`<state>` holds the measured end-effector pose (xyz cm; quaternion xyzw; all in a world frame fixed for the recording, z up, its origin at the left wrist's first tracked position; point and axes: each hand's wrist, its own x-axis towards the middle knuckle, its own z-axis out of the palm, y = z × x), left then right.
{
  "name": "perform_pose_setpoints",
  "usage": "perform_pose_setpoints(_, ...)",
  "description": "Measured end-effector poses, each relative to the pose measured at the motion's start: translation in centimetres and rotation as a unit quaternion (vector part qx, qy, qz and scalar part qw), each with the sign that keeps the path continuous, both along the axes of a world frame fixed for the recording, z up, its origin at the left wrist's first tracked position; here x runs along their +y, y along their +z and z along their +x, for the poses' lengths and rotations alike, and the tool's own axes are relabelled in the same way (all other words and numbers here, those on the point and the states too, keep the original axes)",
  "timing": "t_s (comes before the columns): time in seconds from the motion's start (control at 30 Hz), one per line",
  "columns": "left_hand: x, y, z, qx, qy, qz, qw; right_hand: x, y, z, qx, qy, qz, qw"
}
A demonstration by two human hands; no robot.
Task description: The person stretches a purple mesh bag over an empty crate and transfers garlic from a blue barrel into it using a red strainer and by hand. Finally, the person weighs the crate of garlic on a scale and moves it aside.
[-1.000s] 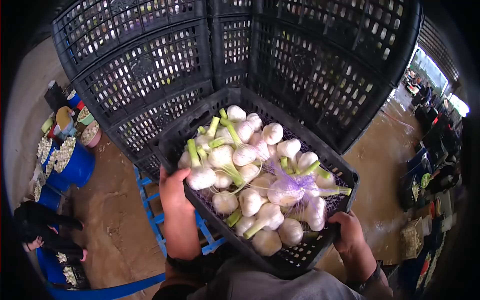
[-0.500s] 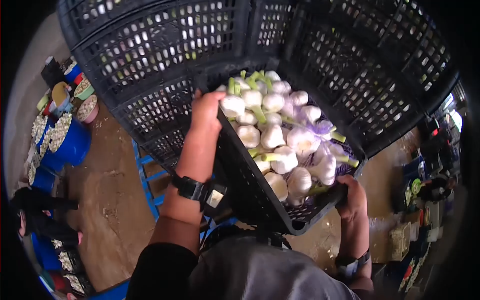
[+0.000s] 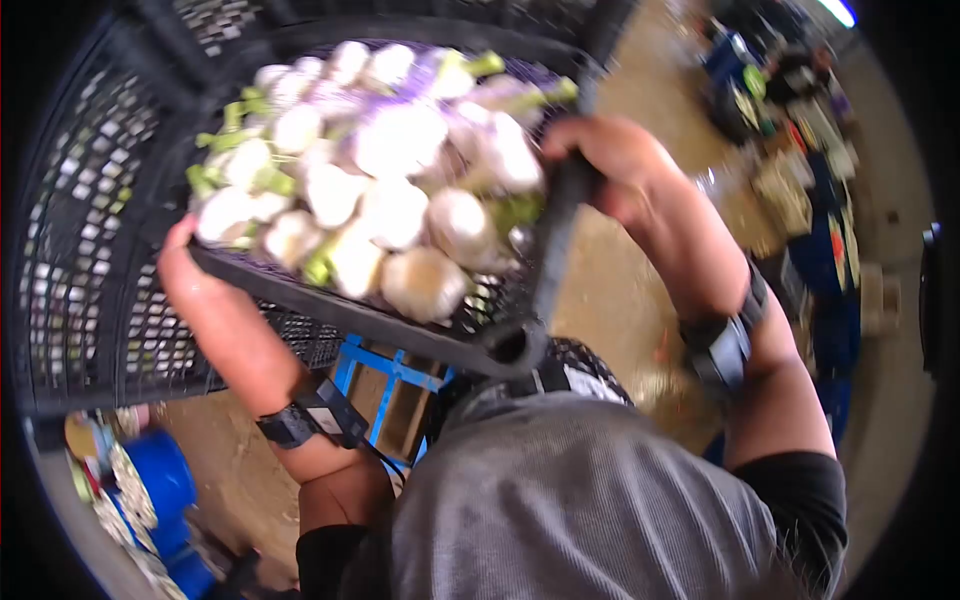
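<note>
Both my hands carry a black plastic crate (image 3: 390, 322) filled with garlic bulbs (image 3: 395, 210), white with green cut stems and some purple netting around them. My left hand (image 3: 188, 270) grips the crate's left side, its fingers mostly hidden by the rim. At the opposite end, my right hand (image 3: 605, 160) is wrapped around the end rim. The crate tilts, with its near corner close to my chest. Motion blurs the bulbs and my right hand.
Tall black slotted crates (image 3: 85, 200) rise on the left and behind, pale garlic showing through. A blue metal frame (image 3: 385, 370) stands below. Blue tubs (image 3: 160, 470) stand at lower left; containers and goods (image 3: 790, 185) line the right side of the wet brown floor.
The held crate has shifted left and up in my view and turned, its far end swinging away from my body. Both hands keep hold of it. My view has turned too.
</note>
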<state>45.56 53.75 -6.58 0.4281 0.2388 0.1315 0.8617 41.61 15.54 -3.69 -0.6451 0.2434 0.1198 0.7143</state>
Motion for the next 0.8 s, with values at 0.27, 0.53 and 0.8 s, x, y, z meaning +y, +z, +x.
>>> perform_pose_setpoints(0.27, 0.1, 0.2, 1.3, 0.002, 0.007, 0.143, 0.99, 1.4, 1.2, -3.4, -0.043, -0.022, 0.054, 0.997)
perform_pose_setpoints(0.53, 2.8, 0.0, 4.0, 0.07, -0.026, 0.12, 0.99, 2.5, -0.2, -2.9, -0.073, -0.055, 0.149, 0.985)
perform_pose_setpoints(0.8, 4.8, -1.0, 3.6, 0.034, -0.081, 0.128, 0.988, 2.0, -2.0, -5.1, -0.112, -0.116, -0.316, 0.935)
